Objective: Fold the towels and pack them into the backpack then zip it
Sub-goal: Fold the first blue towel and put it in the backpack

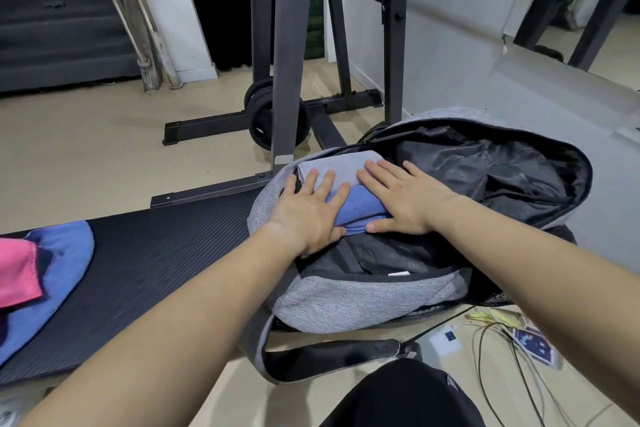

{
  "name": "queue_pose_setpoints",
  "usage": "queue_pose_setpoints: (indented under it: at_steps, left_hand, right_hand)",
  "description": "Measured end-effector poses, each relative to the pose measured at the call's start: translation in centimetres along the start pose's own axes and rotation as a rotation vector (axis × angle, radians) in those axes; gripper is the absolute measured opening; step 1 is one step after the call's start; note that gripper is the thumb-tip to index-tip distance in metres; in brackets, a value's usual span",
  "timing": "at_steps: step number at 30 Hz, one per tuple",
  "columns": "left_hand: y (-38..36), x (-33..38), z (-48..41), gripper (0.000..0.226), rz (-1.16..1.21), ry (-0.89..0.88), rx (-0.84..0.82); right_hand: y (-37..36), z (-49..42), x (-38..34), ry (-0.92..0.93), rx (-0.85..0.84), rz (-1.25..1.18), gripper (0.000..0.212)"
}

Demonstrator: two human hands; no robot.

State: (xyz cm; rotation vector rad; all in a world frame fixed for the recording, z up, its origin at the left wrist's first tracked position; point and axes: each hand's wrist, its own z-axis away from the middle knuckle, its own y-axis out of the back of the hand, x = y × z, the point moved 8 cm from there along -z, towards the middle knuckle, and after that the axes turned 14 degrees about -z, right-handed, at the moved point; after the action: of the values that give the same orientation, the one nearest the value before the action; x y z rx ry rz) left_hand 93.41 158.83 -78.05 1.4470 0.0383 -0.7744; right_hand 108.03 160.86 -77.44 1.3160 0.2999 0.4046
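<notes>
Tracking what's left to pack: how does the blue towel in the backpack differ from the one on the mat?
The packed blue towel is folded compactly inside the backpack; the loose blue towel lies spread, unfolded, on the mat. Left hand and right hand press flat on the packed one; the loose one is untouched, a pink towel lying on it. Both are blue.

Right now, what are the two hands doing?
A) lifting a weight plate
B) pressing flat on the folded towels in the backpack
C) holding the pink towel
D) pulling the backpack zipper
B: the left hand and right hand lie flat, fingers straight, on the folded blue towel and grey towel inside the open backpack.
</notes>
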Motion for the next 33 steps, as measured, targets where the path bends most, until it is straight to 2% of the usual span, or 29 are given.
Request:
queue_pose_setpoints:
  at_steps: [3, 5, 11, 15, 22, 27, 33]
  left_hand:
    - [-0.8, 0.6, 0.3, 0.079, 0.068, -0.001, -0.042]
    - [-1.2, 0.8, 0.3, 0.076, 0.102, 0.009, -0.057]
    - [-1.4, 0.7, 0.3, 0.075, 0.152, 0.006, -0.080]
    - [-0.4, -0.4, 0.7, 0.080, 0.211, -0.022, -0.114]
    - [1.8, -3.5, 6.3, 0.073, 0.270, 0.058, 0.017]
    - [0.8, -7.3, 12.6, 0.068, 0.350, 0.163, 0.005]
    - [-1.9, -13.7, 22.3, 0.067, 0.368, 0.377, -0.050]
  right_hand:
    - [-0.6, -0.3, 0.2, -0.005, -0.057, 0.053, 0.094]
    - [-1.1, -0.4, -0.2, -0.022, -0.084, 0.053, 0.089]
    - [-1.2, -0.1, -0.6, -0.062, -0.093, 0.027, 0.087]
    - [0.6, 0.6, -1.1, -0.074, -0.093, -0.029, 0.094]
    - [4.1, 3.2, -2.7, -0.094, -0.008, -0.189, 0.079]
    - [6.0, 3.5, -8.0, -0.085, 0.043, -0.236, 0.076]
    - [8.6, 2.5, -19.7, 0.064, 0.068, -0.243, 0.069]
